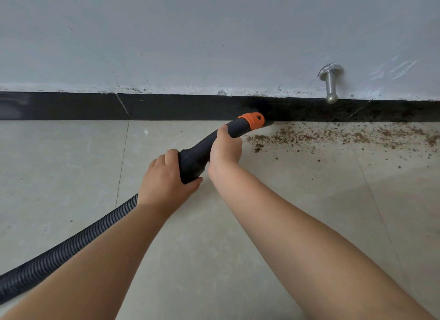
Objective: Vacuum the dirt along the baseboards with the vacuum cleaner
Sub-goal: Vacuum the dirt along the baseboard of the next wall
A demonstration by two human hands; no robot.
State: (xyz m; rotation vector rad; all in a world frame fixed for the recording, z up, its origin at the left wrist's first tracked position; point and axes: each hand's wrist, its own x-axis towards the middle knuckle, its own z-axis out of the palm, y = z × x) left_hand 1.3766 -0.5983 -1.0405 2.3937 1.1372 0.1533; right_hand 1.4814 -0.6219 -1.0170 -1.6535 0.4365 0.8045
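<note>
**Nozzle at the baseboard, dirt waiting to its right**

At far left a ribbed black flexible vacuum hose [62, 250] rises from the lower corner across the pale glossy floor tiles [59, 167], passing under the left forearm, so its slack trails behind the work rather than across it. The left hand [166, 181] grips the flared rear end of the black plastic vacuum handle tube [202, 150]; its fingers [172, 155] are curled round the top and the thumb is tucked underneath — a hold that seems meant to steady and steer the tail.

Just to the right, the right hand [225, 148] wraps the tube further forward, thumb laid along the upper side and the other fingers curled underneath, out of sight. This forward grip likely aims the tip and presses it down. Past it sits the orange plastic collar [254, 120], and the short dark nozzle tip [269, 124] meets the corner where the black glossy baseboard strip [71, 106] joins the floor; whether it touches cannot be told.

Right of the tip lies the task's target: scattered brown crumbly dirt [345, 135], strung along the floor just beside the baseboard and thinning outward. The floor left of the nozzle looks clean, so the work probably runs rightward with most of it left.

Above the dirt, a silver metal door stopper [331, 84] juts from the grey-white painted wall [190, 38] — a likely obstacle if the tube is lifted.
</note>
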